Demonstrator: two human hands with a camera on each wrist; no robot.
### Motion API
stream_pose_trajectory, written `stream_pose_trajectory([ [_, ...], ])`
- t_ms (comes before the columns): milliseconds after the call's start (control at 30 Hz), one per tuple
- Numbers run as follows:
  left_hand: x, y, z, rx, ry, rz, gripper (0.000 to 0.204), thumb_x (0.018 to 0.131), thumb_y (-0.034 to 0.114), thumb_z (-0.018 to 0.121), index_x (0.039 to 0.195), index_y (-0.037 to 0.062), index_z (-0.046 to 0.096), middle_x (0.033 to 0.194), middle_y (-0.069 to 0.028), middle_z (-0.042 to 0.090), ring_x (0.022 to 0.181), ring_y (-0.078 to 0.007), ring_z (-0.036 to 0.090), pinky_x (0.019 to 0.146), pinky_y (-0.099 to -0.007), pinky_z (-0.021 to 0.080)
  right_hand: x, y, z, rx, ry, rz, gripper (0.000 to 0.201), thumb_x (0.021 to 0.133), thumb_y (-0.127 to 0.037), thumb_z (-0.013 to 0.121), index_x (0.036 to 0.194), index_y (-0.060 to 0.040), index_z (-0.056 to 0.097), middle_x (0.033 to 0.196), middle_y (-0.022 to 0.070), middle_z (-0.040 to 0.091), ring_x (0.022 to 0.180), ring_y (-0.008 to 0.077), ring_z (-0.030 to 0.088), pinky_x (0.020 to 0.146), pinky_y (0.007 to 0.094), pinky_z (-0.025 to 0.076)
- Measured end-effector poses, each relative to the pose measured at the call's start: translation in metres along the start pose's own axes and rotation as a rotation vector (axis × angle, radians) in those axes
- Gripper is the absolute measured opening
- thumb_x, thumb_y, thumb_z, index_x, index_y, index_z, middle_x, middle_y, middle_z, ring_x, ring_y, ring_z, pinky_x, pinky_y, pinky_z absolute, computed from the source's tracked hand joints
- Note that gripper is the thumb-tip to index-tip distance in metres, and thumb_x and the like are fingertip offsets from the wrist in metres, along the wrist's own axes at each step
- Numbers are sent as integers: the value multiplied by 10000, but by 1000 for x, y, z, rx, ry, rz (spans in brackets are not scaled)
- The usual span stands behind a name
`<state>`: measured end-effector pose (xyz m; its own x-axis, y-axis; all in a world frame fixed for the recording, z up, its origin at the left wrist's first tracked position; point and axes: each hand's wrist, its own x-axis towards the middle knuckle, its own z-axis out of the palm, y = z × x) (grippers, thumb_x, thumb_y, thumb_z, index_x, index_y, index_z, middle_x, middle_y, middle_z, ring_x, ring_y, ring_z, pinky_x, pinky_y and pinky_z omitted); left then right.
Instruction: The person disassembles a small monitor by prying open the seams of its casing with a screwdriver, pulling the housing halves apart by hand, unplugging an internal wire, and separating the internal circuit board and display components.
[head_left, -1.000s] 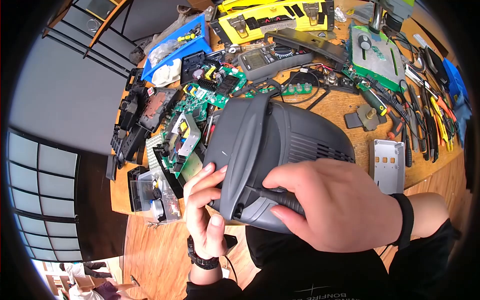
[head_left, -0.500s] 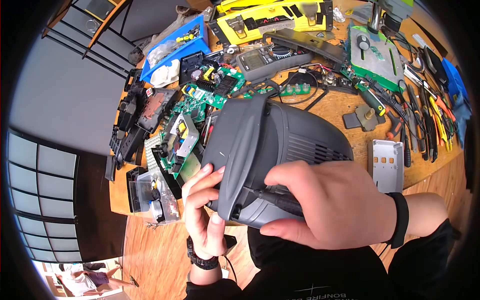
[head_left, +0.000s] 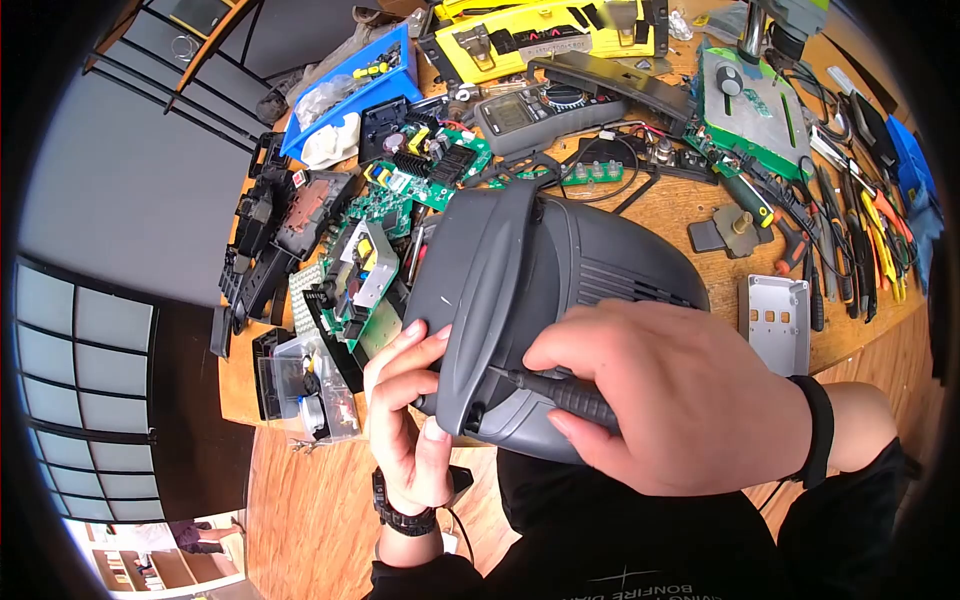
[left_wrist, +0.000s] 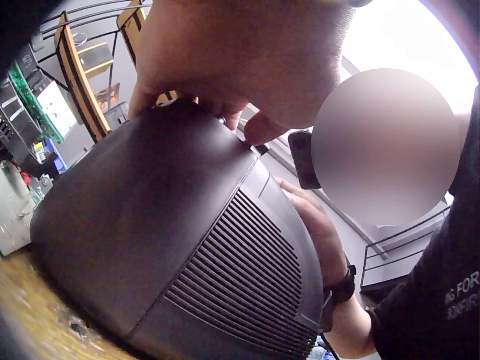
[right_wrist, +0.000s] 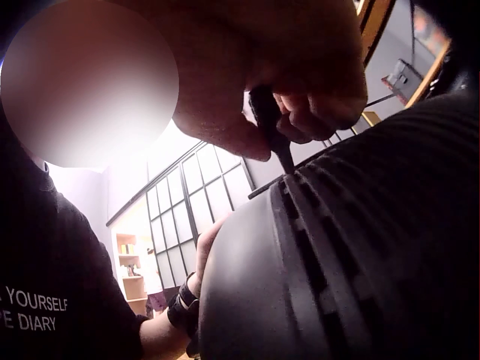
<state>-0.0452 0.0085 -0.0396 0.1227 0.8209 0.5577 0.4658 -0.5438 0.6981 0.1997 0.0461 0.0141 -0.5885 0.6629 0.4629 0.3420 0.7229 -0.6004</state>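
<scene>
A dark grey plastic housing point(head_left: 625, 250) with vent slots and a raised handle point(head_left: 490, 290) is tilted at the table's front edge. The right hand point(head_left: 680, 395) grips a black screwdriver-like tool point(head_left: 575, 397), its thin shaft pointing left at the handle's base. In the right wrist view the tool point(right_wrist: 266, 116) meets the housing point(right_wrist: 247, 262) beside ribbed slots; its very tip is hidden. At the housing's left end the left hand point(head_left: 412, 430) holds the edge, fingers on the shell and thumb near the handle. The left wrist view shows the vented side point(left_wrist: 240, 262).
Circuit boards point(head_left: 430, 170), a multimeter point(head_left: 545, 115) and a blue bin point(head_left: 355, 95) lie behind and left. A yellow case point(head_left: 550, 45) stands at the back. On the right are a green-based stand point(head_left: 755, 110), a grey box point(head_left: 775, 325) and several hand tools point(head_left: 870, 230).
The right hand shifts slightly and its thumb, spread away from the tool half a second ago, is back against the handle. The housing and left hand stay nearly in place.
</scene>
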Motion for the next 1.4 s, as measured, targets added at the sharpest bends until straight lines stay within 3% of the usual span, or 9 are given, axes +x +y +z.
stream_pose_trajectory([
  [167, 0, 2, 0, -19, 0, -9, 301, 935, 320, 545, 1003, 27, 555, 1254, -217, 627, 1300, -361, 462, 1107, -503, 304, -4, -8, -9, -1, -145, 160, 456, 785, -106, 760, 1159, -26, 510, 828, 120, 638, 702, 268, 659, 602, 341, 507],
  [467, 2, 2, 1, -17, 6, 9, 285, 935, 297, 549, 1012, 22, 557, 1252, -218, 626, 1297, -365, 465, 1103, -504, 312, -2, -5, -3, 100, 76, -32, 497, 763, -91, 766, 1178, -23, 502, 907, 149, 632, 739, 295, 648, 618, 362, 503],
  [533, 1, 2, -1, -13, 11, 10, 281, 936, 291, 547, 1011, 21, 558, 1251, -220, 627, 1297, -365, 465, 1104, -502, 311, -5, -8, -6, -4, -133, 164, 538, 747, -81, 769, 1202, -20, 488, 969, 154, 598, 770, 303, 620, 631, 361, 498],
  [633, 1, 0, -2, 0, -25, 21, 272, 942, 282, 543, 1010, 19, 563, 1253, -219, 630, 1299, -362, 466, 1107, -496, 299, -1, -2, -3, -94, 4, -77, 527, 752, -91, 773, 1198, -21, 500, 912, 137, 616, 767, 318, 632, 648, 369, 503],
  [767, 2, 0, -1, -2, -15, 33, 267, 942, 278, 544, 1009, 21, 565, 1253, -216, 633, 1296, -363, 471, 1105, -493, 299, -1, -4, -7, -103, 59, -71, 504, 756, -93, 771, 1185, -25, 514, 911, 136, 624, 768, 313, 636, 654, 381, 502],
  [867, 1, 0, -2, 0, -18, 25, 257, 942, 268, 542, 1009, 22, 565, 1249, -216, 635, 1292, -364, 476, 1103, -491, 301, -3, -9, -10, -33, -142, 147, 512, 751, -84, 769, 1190, -22, 514, 890, 127, 626, 757, 315, 633, 653, 384, 497],
  [1067, 3, 1, -2, 17, -37, 17, 251, 935, 261, 546, 1017, 24, 559, 1245, -216, 636, 1288, -365, 478, 1102, -486, 304, 4, -3, -7, 50, 94, -39, 507, 762, -111, 779, 1194, -22, 530, 809, 113, 629, 699, 295, 648, 600, 364, 491],
  [1167, 2, -1, -2, -2, -19, 36, 244, 930, 249, 548, 1016, 21, 557, 1246, -219, 635, 1291, -366, 474, 1106, -483, 300, -2, -8, -12, -19, -171, 238, 502, 757, -109, 783, 1186, -25, 535, 828, 117, 627, 700, 281, 642, 613, 358, 492],
  [1400, 2, 2, -1, 0, -22, 15, 240, 926, 246, 555, 1006, 20, 554, 1245, -220, 635, 1295, -368, 469, 1105, -489, 303, 3, -4, -7, 10, 77, -39, 540, 761, -146, 787, 1221, -31, 529, 827, 112, 631, 699, 288, 641, 641, 361, 499],
])
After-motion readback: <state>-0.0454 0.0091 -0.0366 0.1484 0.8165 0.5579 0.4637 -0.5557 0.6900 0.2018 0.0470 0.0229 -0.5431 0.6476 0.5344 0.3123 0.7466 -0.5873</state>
